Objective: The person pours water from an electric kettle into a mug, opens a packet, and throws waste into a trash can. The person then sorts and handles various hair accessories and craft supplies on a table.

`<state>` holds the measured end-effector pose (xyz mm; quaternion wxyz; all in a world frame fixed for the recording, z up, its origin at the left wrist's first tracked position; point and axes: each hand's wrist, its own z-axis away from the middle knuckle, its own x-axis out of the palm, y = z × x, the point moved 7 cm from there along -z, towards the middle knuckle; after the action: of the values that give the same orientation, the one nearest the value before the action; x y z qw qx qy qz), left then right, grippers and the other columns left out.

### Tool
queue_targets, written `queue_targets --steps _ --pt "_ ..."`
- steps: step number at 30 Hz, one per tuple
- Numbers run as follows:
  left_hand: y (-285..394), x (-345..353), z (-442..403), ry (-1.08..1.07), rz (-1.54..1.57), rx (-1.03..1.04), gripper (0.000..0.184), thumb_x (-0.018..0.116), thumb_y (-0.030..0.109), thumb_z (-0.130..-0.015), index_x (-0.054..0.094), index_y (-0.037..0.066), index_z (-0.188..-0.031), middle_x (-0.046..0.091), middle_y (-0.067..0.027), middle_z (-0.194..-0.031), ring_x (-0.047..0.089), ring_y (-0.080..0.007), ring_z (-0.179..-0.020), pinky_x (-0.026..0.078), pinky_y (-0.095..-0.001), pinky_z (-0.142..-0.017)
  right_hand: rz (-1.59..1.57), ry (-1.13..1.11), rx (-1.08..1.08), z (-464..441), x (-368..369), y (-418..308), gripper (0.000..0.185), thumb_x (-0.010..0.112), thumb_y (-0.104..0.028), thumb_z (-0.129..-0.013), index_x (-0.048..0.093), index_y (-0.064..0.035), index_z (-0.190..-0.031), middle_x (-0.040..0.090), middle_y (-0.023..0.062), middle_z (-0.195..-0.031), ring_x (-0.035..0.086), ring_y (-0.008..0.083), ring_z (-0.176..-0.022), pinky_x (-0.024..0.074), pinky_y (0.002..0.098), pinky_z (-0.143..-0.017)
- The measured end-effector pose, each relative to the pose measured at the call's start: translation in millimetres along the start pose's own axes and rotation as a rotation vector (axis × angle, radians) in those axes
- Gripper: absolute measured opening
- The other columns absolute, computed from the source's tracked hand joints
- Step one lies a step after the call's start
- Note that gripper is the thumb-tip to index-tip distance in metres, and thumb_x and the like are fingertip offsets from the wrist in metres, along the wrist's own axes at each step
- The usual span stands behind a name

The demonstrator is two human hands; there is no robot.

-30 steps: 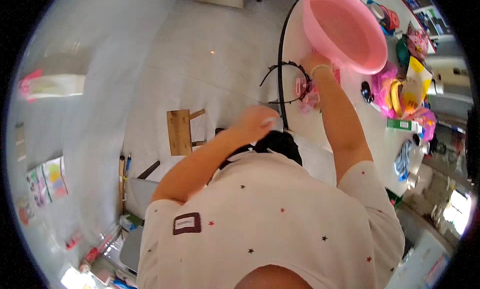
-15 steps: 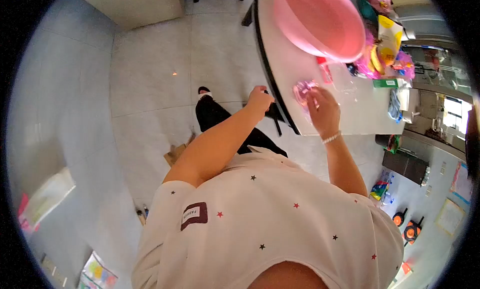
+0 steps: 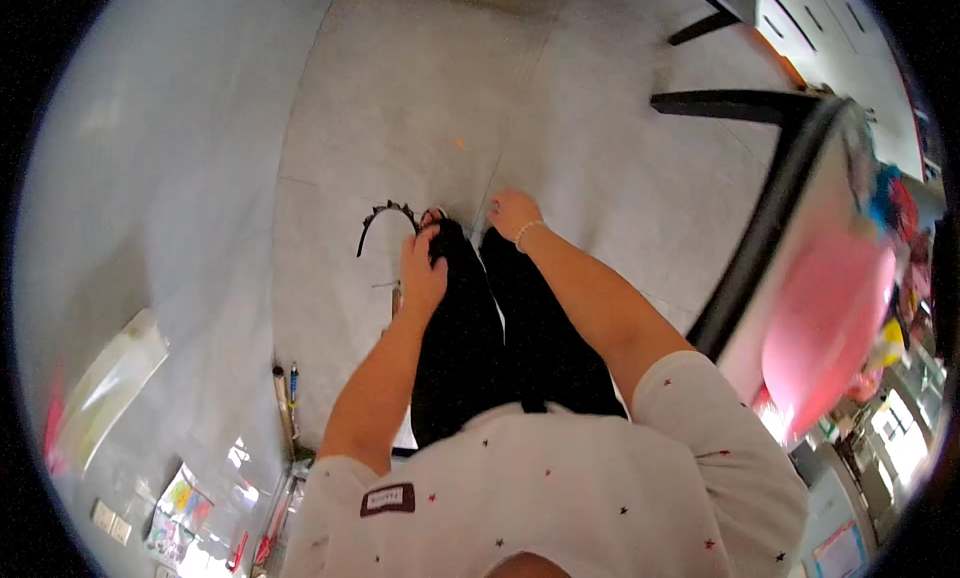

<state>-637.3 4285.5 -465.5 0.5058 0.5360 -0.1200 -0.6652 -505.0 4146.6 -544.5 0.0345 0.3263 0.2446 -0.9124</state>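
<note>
From the fingers of my left hand (image 3: pixel 424 270), a black headband (image 3: pixel 389 209) with a jagged row of dark points arcs up and to the left. This hand is closed around one end of it, over my left trouser leg. My right hand (image 3: pixel 515 215), with a beaded bracelet on its wrist, hangs above the floor near my right knee. Its fingers are curled in, and whatever may be inside them is hidden.
To the right is a table with a dark edge (image 3: pixel 752 228), bearing a pink basin (image 3: pixel 828 328) and colourful packages behind it. White drawers (image 3: pixel 815 23) stand at the upper right. Rolled sticks (image 3: pixel 284 408) lean by the wall at the left.
My view has turned left, away from the table. My right hand has left the pink item on the tabletop and now hangs over the floor. The headband shows clearly in my left hand.
</note>
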Motion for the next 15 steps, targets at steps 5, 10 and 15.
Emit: queue_targets --steps 5,10,15 --pt "-45 71 -54 -0.002 -0.235 0.053 0.055 0.057 0.006 -0.072 0.047 0.013 -0.125 0.043 -0.0221 -0.121 0.044 -0.0395 -0.106 0.036 -0.0453 -0.089 -0.09 0.096 0.068 -144 84 87 0.028 0.059 -0.019 -0.077 0.06 -0.0082 -0.103 0.057 0.0154 -0.101 0.055 0.0321 -0.095 0.0445 0.0409 -0.082" --pt "-111 143 -153 -0.039 -0.3 0.016 0.053 0.058 0.009 -0.074 0.046 0.013 -0.125 0.043 -0.0206 -0.121 0.043 -0.037 -0.109 0.033 -0.0461 -0.09 -0.13 0.245 0.152 -247 132 122 0.032 0.06 -0.013 -0.077 0.055 -0.0099 -0.109 0.052 0.0139 -0.108 0.054 0.03 -0.099 0.0455 0.0376 -0.085" --pt "-138 155 -191 -0.067 -0.287 0.022 0.055 0.059 0.011 -0.074 0.045 0.013 -0.127 0.042 -0.0201 -0.121 0.043 -0.0364 -0.109 0.033 -0.0463 -0.091 0.141 0.29 0.11 -309 178 134 0.029 0.056 -0.009 -0.079 0.055 -0.0104 -0.108 0.049 0.0135 -0.111 0.054 0.0281 -0.099 0.0463 0.0344 -0.084"
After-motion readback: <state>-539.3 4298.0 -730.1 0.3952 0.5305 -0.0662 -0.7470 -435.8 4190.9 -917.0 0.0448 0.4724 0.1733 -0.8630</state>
